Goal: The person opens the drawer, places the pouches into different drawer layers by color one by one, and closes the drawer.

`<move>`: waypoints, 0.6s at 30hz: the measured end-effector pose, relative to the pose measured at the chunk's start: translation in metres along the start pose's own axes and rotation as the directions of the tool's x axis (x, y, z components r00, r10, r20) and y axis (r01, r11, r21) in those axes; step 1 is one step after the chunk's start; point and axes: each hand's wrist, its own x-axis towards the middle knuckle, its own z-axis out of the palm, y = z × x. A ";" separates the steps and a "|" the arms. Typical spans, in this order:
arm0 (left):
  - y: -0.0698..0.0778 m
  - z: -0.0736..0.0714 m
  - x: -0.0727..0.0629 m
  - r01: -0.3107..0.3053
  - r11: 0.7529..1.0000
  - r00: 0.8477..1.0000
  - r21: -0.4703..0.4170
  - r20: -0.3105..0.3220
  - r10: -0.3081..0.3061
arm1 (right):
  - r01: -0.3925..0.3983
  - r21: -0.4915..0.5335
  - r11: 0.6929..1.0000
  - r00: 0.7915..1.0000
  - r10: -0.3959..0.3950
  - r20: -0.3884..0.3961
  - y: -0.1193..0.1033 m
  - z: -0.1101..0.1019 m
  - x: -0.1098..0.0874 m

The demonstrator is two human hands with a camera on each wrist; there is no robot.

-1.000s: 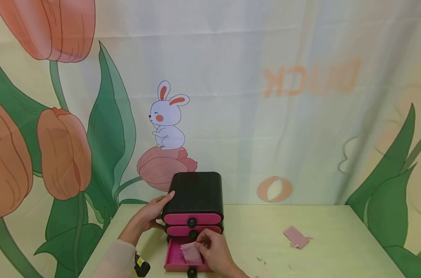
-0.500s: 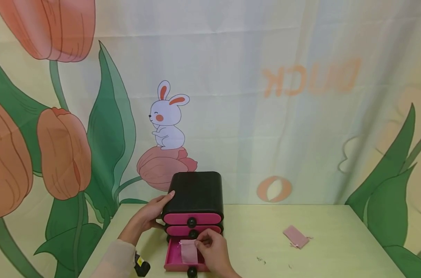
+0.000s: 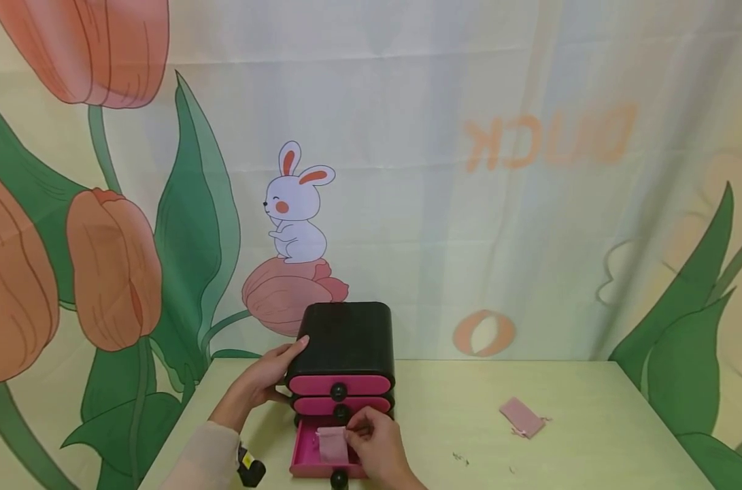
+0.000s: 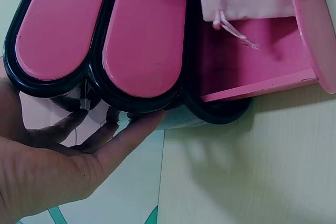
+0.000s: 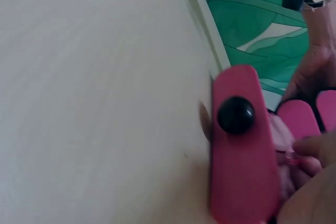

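Observation:
A black mini drawer cabinet (image 3: 346, 340) with pink drawer fronts stands on the table, its bottom drawer (image 3: 305, 452) pulled out. My left hand (image 3: 269, 374) holds the cabinet's left side, thumb at the top edge; the left wrist view shows its fingers against the side wall. Inside the open drawer is a pale pink drawstring pouch (image 3: 332, 446), with cords hanging from it in the left wrist view. My right hand (image 3: 379, 446) pinches the pouch's upper right corner. In the right wrist view, the drawer front with its black knob (image 5: 236, 115) partly hides that pouch.
Another pink drawstring pouch (image 3: 522, 417) lies on the table to the right. Small dark bits (image 3: 460, 459) are scattered nearer the front. Behind the table hangs a printed cloth (image 3: 407, 204). A black camera (image 3: 249, 468) is strapped to my left wrist.
The pouch was tilted one second ago and then hung straight; now it sits slightly lower in the drawer. My right hand has barely shifted, and the left hand stays put.

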 end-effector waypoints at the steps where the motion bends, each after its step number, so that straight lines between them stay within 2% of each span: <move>1: 0.000 0.000 0.000 0.001 1.000 1.000 0.002 0.000 -0.001 | 0.014 -0.022 1.000 1.000 -0.013 0.028 -0.001 -0.003 0.000; 6: -0.001 0.000 0.002 0.005 1.000 1.000 0.005 -0.007 -0.005 | 0.107 -0.182 0.978 0.984 -0.078 0.160 -0.010 -0.026 -0.001; 11: 0.001 0.001 0.002 0.002 1.000 1.000 0.016 -0.005 -0.002 | 0.190 -0.198 0.961 0.963 -0.144 0.226 -0.018 -0.066 -0.005; 13: 0.001 0.001 0.001 0.003 1.000 1.000 0.017 -0.005 -0.003 | 0.227 -0.198 0.954 0.957 -0.181 0.226 -0.014 -0.087 -0.007; 15: 0.001 0.001 0.000 0.002 1.000 1.000 0.020 -0.007 -0.002 | 0.248 -0.223 0.943 0.959 -0.207 0.192 -0.005 -0.110 -0.008; 18: 0.002 0.002 -0.001 0.003 1.000 1.000 0.021 -0.009 -0.003 | 0.203 -0.275 0.940 0.978 -0.182 0.102 0.013 -0.146 -0.009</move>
